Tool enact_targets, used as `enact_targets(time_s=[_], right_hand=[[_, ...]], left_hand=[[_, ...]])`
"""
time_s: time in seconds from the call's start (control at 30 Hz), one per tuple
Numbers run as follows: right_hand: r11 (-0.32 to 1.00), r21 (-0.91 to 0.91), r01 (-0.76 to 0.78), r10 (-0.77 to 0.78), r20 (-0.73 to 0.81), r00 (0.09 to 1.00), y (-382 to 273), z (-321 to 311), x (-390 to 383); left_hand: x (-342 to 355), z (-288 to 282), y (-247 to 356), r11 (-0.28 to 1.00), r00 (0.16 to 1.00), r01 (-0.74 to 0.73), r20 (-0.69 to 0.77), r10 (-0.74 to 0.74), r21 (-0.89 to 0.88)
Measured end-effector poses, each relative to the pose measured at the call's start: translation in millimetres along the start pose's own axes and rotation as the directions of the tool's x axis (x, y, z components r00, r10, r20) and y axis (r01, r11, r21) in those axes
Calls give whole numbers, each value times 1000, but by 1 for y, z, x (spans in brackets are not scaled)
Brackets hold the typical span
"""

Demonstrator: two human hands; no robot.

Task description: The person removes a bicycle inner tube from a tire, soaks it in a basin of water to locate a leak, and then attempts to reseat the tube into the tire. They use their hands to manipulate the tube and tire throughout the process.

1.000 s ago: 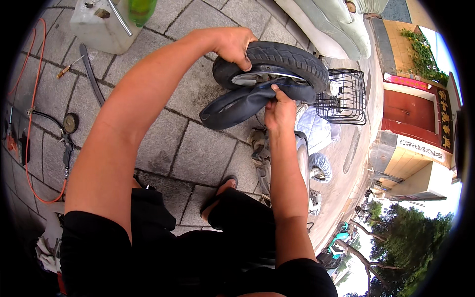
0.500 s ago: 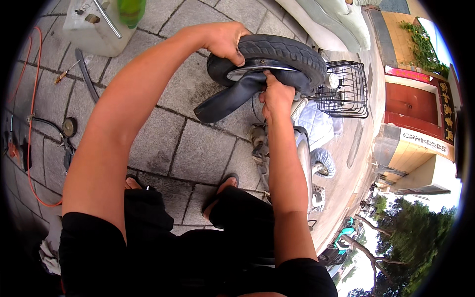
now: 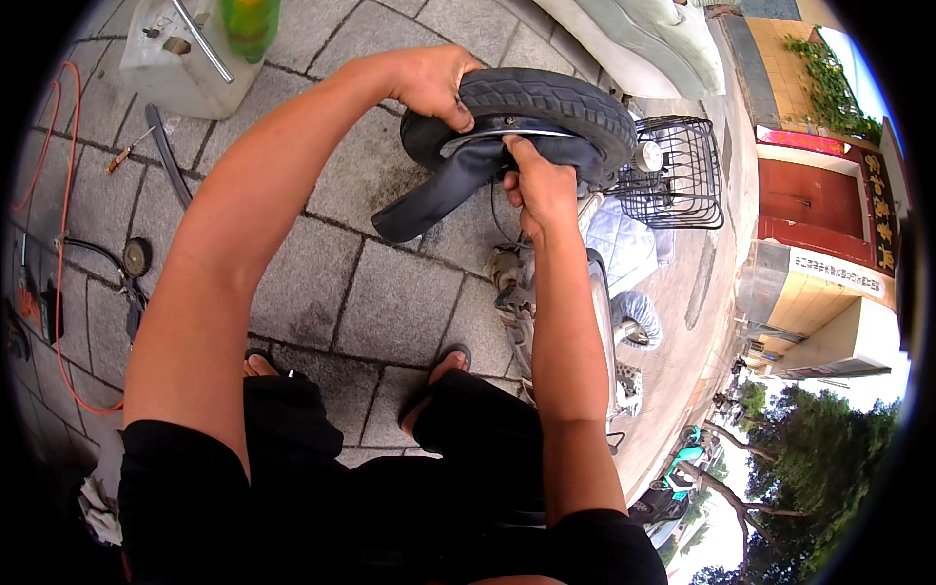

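A black motor scooter tyre (image 3: pixel 551 102) sits on its wheel, tilted toward me, with one side off the metal rim (image 3: pixel 487 134). My left hand (image 3: pixel 437 88) grips the tyre's left edge, its thumb on the near sidewall. A black inner tube (image 3: pixel 429 202) is partly inside the tyre, and a long flat loop of it hangs out at the lower left. My right hand (image 3: pixel 544 190) is curled at the tube, with its thumb pressed against it at the rim's edge; some of its fingers are hidden underneath.
Right of the wheel lies the scooter with a black wire basket (image 3: pixel 671 174). A cloudy plastic container (image 3: pixel 185 73) and green bottle (image 3: pixel 251 29) stand at far left. A screwdriver (image 3: pixel 129 151), pressure gauge (image 3: pixel 136 255) and orange hose (image 3: pixel 66 205) lie on grey paving.
Both hands, the tyre and the hanging tube have shifted slightly left. The right thumb has moved a little along the rim's edge; both hands keep their hold.
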State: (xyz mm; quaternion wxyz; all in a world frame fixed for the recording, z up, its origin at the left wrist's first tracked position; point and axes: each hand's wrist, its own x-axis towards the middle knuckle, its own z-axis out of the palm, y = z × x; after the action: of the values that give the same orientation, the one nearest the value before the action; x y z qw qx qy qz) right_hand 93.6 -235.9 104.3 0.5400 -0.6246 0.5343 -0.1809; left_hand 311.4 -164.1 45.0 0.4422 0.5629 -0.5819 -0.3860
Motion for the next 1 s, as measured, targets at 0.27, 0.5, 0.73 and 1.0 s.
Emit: enact_targets(time_s=[0.27,0.5,0.73,1.0], right_hand=[[998,-12,-61,59,-117,991,-6,9,1],[977,210,-38,76,-177,981,6,12,7],[923,377,76,-50,-79,996,19,9,8],[892,452,-13,-47,120,992,29,-7,29]], left_hand=[[-2,0,6,999,999,45,-12,-45,20],[-1,1,4,999,1000,24,-9,-24,-46],[1,0,-1,999,1000,-3,-12,3,-51],[2,1,-2,1000,1000,13,-11,-14,-23]])
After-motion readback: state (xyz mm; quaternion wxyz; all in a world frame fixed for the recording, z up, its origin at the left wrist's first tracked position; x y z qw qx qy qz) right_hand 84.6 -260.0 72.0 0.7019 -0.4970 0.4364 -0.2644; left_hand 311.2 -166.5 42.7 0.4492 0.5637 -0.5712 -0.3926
